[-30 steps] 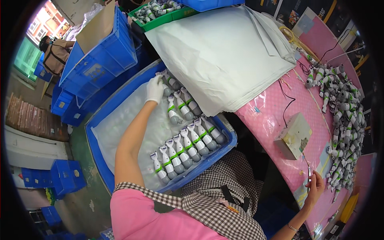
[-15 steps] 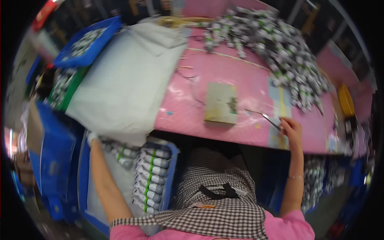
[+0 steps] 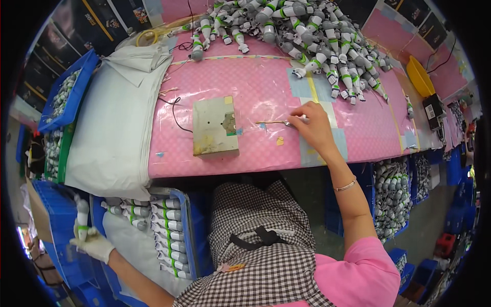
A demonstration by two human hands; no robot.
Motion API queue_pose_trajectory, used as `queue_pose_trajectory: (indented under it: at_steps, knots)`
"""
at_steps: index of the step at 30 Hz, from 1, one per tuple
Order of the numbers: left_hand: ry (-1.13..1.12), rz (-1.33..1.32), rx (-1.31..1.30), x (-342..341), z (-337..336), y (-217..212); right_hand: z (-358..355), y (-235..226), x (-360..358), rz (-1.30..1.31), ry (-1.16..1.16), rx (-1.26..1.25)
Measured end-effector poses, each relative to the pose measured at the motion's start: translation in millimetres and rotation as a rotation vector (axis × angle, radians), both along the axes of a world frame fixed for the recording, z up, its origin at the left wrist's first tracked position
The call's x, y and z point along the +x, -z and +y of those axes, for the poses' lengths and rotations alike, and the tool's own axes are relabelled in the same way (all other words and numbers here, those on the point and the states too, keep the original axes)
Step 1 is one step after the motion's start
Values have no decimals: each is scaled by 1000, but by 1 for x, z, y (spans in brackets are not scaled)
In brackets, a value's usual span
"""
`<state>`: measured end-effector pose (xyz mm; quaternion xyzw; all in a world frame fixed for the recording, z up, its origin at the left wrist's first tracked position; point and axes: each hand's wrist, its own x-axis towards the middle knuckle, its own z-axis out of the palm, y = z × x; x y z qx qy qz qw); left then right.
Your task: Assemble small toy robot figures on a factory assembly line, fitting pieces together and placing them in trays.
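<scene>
A pink table (image 3: 266, 102) carries a beige box (image 3: 215, 128) and piled tubes (image 3: 312, 36).

The person's left hand (image 3: 93, 244), in a white glove, sits at about eight o'clock near the dark rim; its fingers wrap the lower half of a grey tube (image 3: 82, 217), hiding that part. The right hand (image 3: 313, 127) covers one end of a thin metal tool (image 3: 279, 123), so the grip cannot be made out. The blue crate (image 3: 197, 233) of tubes at seven o'clock is partly hidden under the white sheet (image 3: 115, 128) and the checked apron (image 3: 266, 245). The pile of tubes (image 3: 307, 36) at twelve o'clock is cut off by the rim. At three to four o'clock, crates under the table (image 3: 255, 87) blur into shadow.
</scene>
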<state>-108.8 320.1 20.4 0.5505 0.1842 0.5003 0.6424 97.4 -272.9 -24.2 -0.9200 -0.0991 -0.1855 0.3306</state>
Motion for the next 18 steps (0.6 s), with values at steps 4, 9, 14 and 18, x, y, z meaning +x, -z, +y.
queue_pose_trajectory:
  at_steps: [4, 9, 14, 18]
  knots:
    - [599, -174, -399, 60, -144, -15, 38, 9, 10, -54, -37, -236]
    - [963, 296, -444, 80, -319, -5, 29, 6, 16, -142, 63, 170]
    - [874, 437, -707, 80, -374, 49, 18, -15, -54, 185, 28, 789]
    - [868, 437, -624, 82, -379, 56, 37, -1, -95, 80, -119, 521]
